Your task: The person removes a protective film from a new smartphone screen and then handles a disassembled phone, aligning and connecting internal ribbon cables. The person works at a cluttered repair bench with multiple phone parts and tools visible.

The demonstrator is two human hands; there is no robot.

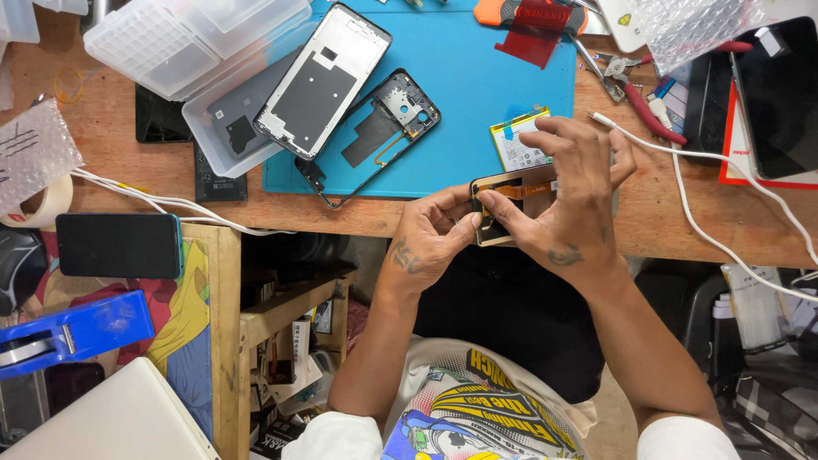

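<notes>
Cluttered wooden bench filled the view, with a phone dismantled into parts. At its near edge a small phone part (pixel 511 209) with an orange flex cable (pixel 527 190) was held just above the wood: the left hand (pixel 429 243) was pinched shut on its left end, the right hand (pixel 575 200) closed over its right side, fingertips pressing the cable down. Seating of the cable seemed unfinished. Beyond, on the blue mat (pixel 494 85), a battery (pixel 516 140), a dark mid-frame (pixel 375 136) and a silver frame (pixel 322 81) lay apart, so reassembly was judged mostly left to do.
</notes>
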